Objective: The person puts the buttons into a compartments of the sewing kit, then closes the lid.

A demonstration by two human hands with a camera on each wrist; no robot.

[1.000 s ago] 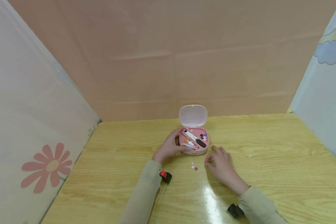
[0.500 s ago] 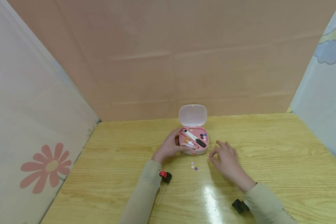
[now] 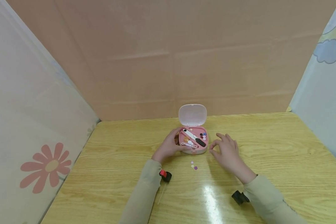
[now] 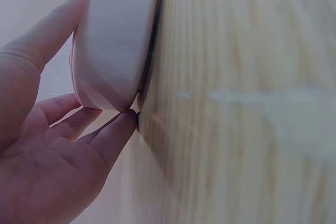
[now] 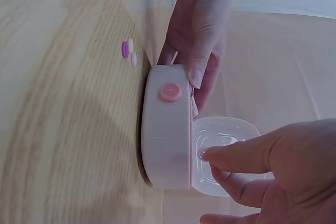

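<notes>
An open pink-and-white sewing box (image 3: 196, 151) stands on the table with its clear lid (image 3: 192, 115) raised. My left hand (image 3: 168, 147) grips its left side, thumb on the front rim and fingers around the side. Inside lie a white-and-black tool (image 3: 194, 137), several small buttons (image 3: 203, 137) on the right, and a white looped band (image 3: 189, 145) at front left. My right hand (image 3: 225, 152) is just right of the box; thumb and forefinger pinch a small pale pink button (image 5: 202, 153), mostly hidden by the fingertips. Three loose buttons (image 3: 195, 168), pink, pale yellow and purple, lie before the box.
The wood-grain table (image 3: 114, 186) extends on both sides of the box. A plain brown backdrop (image 3: 168, 62) rises behind it, with patterned side panels (image 3: 30, 109) left and right. Black wrist devices (image 3: 240, 197) sit by both sleeves.
My right hand has shifted right, away from the loose buttons, and slightly toward the back, still pinching. The left hand and the box have stayed in place.
</notes>
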